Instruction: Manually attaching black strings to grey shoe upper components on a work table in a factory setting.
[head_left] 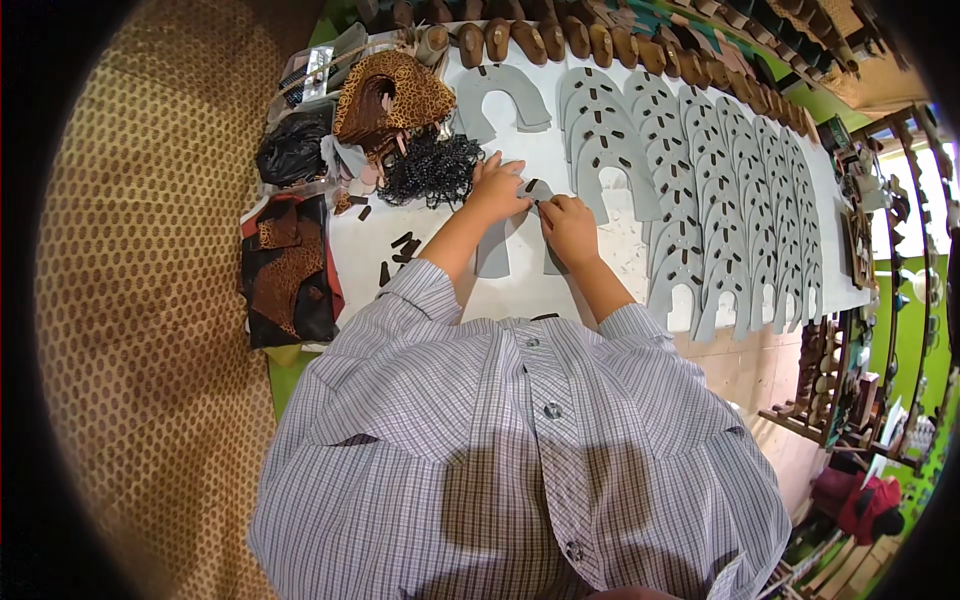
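Observation:
In front of me on the white table lies a grey U-shaped shoe upper piece (493,254), its two legs pointing toward me. A short dark strip sits across the top of its curve. My left hand (494,188) rests at the curve's left side, fingers stretched and apart, the thumb reaching toward the strip. At the right side of the curve, my right hand (569,230) is closed, fingertips pinched at the piece's edge; they partly hide what is between them. Several loose dark strips (400,255) lie to the left of my left forearm.
Overlapping rows of similar grey pieces (690,200) cover the table's right side. Another grey piece (503,92) lies beyond my hands. Wooden shoe lasts (550,40) line the far edge. A black stringy heap (430,168), leopard-print material (395,95) and a dark bag (292,148) stand left.

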